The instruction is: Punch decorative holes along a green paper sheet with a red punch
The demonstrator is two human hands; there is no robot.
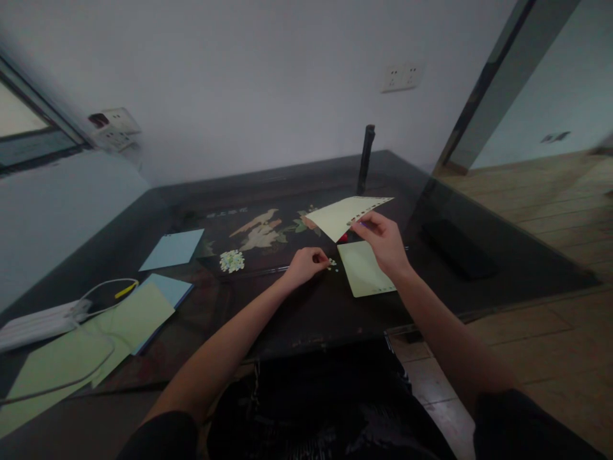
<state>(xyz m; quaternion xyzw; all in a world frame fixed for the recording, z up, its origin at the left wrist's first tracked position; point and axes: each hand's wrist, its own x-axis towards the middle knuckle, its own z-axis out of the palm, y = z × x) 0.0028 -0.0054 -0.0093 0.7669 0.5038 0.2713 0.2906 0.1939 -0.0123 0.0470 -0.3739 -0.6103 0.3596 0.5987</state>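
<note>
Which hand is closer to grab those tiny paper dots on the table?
Probably the left hand: its fingertips rest right beside the paper dots. The right hand is busy holding up the punched sheet.

Both forearms are stretched forward, bare below dark sleeves. The left hand [305, 264] is held low with the fingers curled and the fingertips pinched together. The right hand [383, 241] is raised slightly higher, its thumb and fingers closed in a pinch.
</note>
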